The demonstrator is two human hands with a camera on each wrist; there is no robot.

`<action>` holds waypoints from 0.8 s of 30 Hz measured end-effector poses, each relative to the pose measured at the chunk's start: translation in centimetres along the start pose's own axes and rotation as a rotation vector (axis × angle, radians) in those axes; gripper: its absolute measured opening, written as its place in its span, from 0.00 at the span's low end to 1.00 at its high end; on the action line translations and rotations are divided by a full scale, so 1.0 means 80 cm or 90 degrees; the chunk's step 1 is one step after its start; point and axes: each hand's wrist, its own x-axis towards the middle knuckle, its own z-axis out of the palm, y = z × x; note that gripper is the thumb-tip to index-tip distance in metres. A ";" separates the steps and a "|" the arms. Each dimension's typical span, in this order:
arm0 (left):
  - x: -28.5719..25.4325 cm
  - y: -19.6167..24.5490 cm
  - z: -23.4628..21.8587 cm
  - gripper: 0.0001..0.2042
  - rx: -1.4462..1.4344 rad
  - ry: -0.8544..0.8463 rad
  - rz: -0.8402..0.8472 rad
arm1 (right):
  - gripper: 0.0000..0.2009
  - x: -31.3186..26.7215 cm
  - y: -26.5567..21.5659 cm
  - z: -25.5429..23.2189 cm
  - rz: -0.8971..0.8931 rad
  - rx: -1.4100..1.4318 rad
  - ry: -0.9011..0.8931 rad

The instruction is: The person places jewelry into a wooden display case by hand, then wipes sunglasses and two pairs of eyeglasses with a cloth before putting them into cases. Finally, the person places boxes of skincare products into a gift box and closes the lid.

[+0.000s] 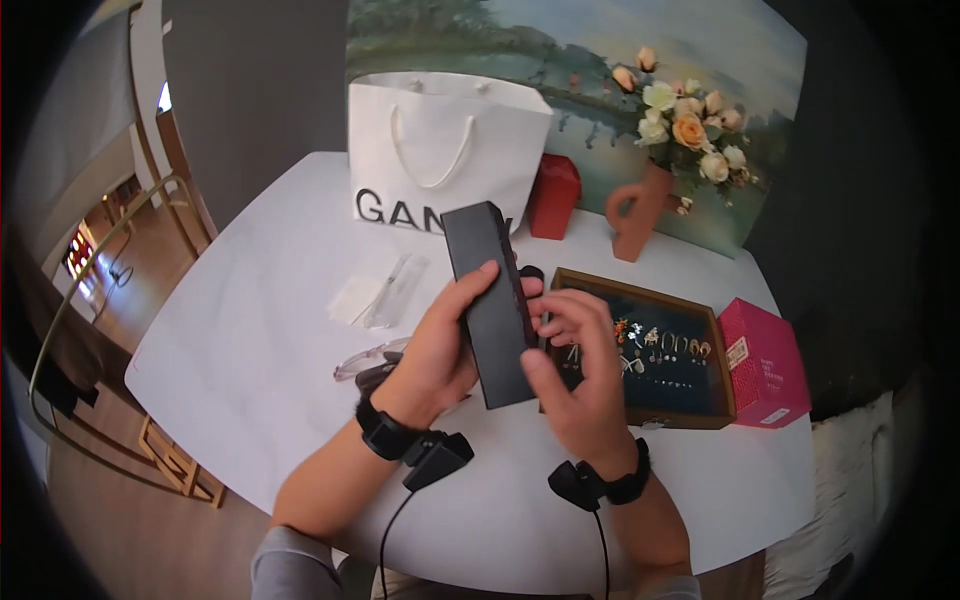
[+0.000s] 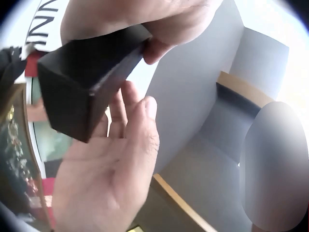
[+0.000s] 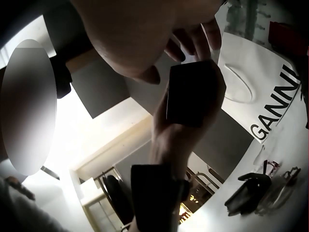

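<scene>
A long black box (image 1: 490, 330) is held tilted above the white table by the left hand (image 1: 432, 362), its thumb lying across the box's broad face. Beside the box's right edge is the right hand (image 1: 585, 388), fingers loosely bent; contact with the box is unclear. In the left wrist view, the left hand (image 2: 140, 17) grips the box (image 2: 72, 87) from above, and the right hand (image 2: 106, 179) shows its palm below. The right wrist view shows the box (image 3: 190, 92) dark, end-on, in the left hand (image 3: 174, 140), under the right hand (image 3: 140, 38).
Behind stand a white paper bag (image 1: 450, 150), a red box (image 1: 554, 198) and a flower vase (image 1: 645, 215) before a painting. A jewelry tray (image 1: 640, 412) and pink box (image 1: 765, 370) lie right. Clear packets (image 1: 380, 290) and glasses (image 1: 365, 360) lie left.
</scene>
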 end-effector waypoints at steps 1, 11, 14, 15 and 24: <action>0.004 -0.009 0.006 0.19 0.006 -0.006 -0.009 | 0.26 -0.001 0.004 -0.007 0.066 0.062 0.015; -0.004 -0.059 0.022 0.25 0.259 0.037 0.108 | 0.22 -0.018 0.011 -0.031 0.177 0.059 0.037; -0.001 -0.063 0.019 0.24 0.282 0.049 0.120 | 0.21 -0.019 0.006 -0.028 0.294 0.150 0.087; 0.001 -0.065 0.012 0.23 0.303 0.042 0.127 | 0.21 -0.017 0.001 -0.032 0.298 0.154 0.093; -0.010 -0.062 -0.032 0.29 0.405 0.000 0.163 | 0.15 -0.022 0.004 -0.030 -0.050 0.093 -0.104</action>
